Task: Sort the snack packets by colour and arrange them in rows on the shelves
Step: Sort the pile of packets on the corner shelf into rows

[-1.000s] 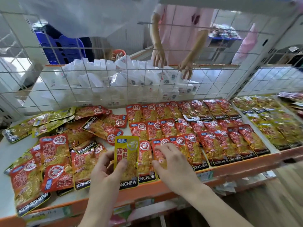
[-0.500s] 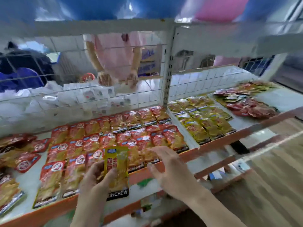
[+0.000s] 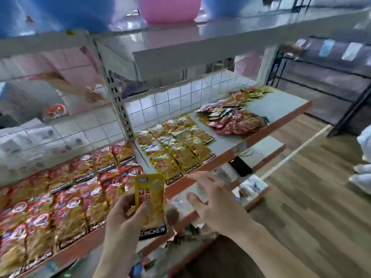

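The yellow packet (image 3: 149, 199) is a flat, glossy foil pouch, rectangular, with a small blue patch at the top, red characters down its face and a black band at the bottom reading KONCHEW. My left hand (image 3: 124, 215) grips it upright by its lower left side, fingers curled behind it and the thumb pressed across its front. It stands in front of the shelf's orange front edge (image 3: 251, 145), over the right end of the red packets (image 3: 66, 197).

Those shiny, crinkled pouches lie flat in close rows on the pale shelf board, each with the same black band toward me. Beyond a perforated metal upright (image 3: 120, 109), the yellow rows (image 3: 176, 149) lie in the same manner. Farther right a loose, unsorted pile (image 3: 232, 119) of red and yellow pouches sits heaped on the same board.

My right hand (image 3: 216, 201) hovers just right of the held packet, apart from it, in front of the orange edge. Its fingers are spread wide and slightly bent; it holds nothing and touches nothing.

A white wire grid (image 3: 170, 101) backs the shelf. A pink plastic bowl (image 3: 170, 9) sits on the grey shelf above. Wood-grain flooring (image 3: 311, 197) shows at the right.
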